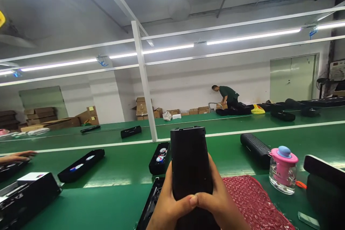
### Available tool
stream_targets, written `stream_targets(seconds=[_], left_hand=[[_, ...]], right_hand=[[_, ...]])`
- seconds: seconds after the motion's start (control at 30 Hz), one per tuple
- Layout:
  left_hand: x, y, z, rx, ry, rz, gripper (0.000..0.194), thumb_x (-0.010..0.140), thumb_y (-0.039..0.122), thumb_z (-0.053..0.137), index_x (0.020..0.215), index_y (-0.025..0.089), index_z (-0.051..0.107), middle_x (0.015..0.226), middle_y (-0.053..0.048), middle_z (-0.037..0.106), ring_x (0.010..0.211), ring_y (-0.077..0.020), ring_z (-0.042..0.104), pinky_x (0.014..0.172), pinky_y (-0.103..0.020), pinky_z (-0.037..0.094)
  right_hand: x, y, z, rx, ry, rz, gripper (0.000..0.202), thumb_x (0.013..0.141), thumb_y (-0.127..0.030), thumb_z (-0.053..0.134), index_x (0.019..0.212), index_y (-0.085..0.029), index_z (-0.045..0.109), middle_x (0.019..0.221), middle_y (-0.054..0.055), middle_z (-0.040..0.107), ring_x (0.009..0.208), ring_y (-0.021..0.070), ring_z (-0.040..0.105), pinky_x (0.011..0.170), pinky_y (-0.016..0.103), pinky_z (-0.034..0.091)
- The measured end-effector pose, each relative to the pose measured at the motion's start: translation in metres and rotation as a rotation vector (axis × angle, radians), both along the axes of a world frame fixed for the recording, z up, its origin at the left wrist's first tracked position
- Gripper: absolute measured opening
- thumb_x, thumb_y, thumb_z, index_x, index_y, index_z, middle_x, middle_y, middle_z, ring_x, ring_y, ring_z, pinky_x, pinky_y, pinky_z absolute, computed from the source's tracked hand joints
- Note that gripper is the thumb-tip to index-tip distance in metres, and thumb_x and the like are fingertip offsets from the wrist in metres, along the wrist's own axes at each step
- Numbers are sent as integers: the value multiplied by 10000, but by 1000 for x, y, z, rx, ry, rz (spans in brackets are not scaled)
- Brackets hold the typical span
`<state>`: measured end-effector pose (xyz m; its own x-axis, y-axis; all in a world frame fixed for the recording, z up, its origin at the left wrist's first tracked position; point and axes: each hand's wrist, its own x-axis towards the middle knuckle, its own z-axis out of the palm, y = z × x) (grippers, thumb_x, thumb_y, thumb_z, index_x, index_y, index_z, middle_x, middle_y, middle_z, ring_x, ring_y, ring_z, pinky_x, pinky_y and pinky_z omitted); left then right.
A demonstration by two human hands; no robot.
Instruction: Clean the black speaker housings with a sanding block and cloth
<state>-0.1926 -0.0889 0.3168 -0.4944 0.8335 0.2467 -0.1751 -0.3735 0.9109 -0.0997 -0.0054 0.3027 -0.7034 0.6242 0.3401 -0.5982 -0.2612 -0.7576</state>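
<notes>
Green work surfaces stretch across the view, crossed by a white metal frame with lit tube lights. Centrally, above the near surface, a long black housing stands roughly upright between the person's two hands. The left hand is closed on its left edge and the right hand on its right edge, the thumbs meeting across its face. Red bubble wrap lies right of the right hand, and a black box sits at the far left. Partly behind the left hand is an open black tray. A ribbed black case lies beyond the wrap, near a clear cup with a pink lid. Left of the housing, an angled open black shell and a shorter one with round parts inside rest on the green. Across the room, a person in a dark green top bends over boxes. At the left edge, another person's hand reaches over a black shell.
</notes>
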Motion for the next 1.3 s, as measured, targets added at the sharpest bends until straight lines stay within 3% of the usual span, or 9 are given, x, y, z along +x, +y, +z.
stream_targets(seconds=[0.17,0.3,0.57,0.9,1.03,1.2,1.3], left_hand=[[4,-3,2,-3,-46,-25,1154,487,387,936,1443,218,312,1209,-145,668,1174,-392,616,1000,-469,535],[3,-3,0,-10,-35,-29,1138,480,396,934,1430,214,335,1199,-147,670,1129,-396,639,942,-452,559],[3,-3,-2,1,-127,-70,1331,474,352,937,1520,234,122,1316,-169,612,1210,-417,588,982,-472,541],[2,-1,-3,-4,-69,-19,1289,474,385,942,1516,214,202,1318,-163,612,1247,-432,555,1009,-495,540],[-1,0,-4,-49,-27,-5,1233,501,403,936,1501,217,238,1294,-157,631,1251,-417,556,1017,-484,534],[-8,6,-8,-51,32,-103,1267,501,523,926,1508,213,222,1368,-172,573,1275,-413,534,1046,-477,504],[-13,9,-7,-56,-25,-207,1174,568,533,867,1513,236,238,1439,-136,522,1349,-397,467,1114,-461,438]], right_hand=[[6,0,2,64,8,35,1102,594,-183,786,1519,-279,194,1356,96,562,1187,308,595,949,429,542],[9,-6,7,47,-35,-15,1126,591,-193,794,1535,-282,186,1348,99,565,1138,316,619,923,449,550],[10,-10,7,62,-54,-27,1214,605,-224,829,1570,-316,98,1369,89,546,1181,311,600,968,461,539],[9,-7,5,63,-54,-66,1122,606,-184,782,1546,-282,178,1425,93,506,1259,312,547,1066,489,460],[8,0,4,55,-45,-13,1126,604,-176,779,1541,-266,161,1387,92,538,1250,304,553,1048,461,469],[8,20,0,49,-63,48,1112,563,-167,769,1509,-238,189,1329,88,582,1161,296,602,944,391,516],[6,30,-1,-20,-80,67,978,611,-252,784,1457,-198,296,1237,100,635,1114,301,623,907,378,525]])
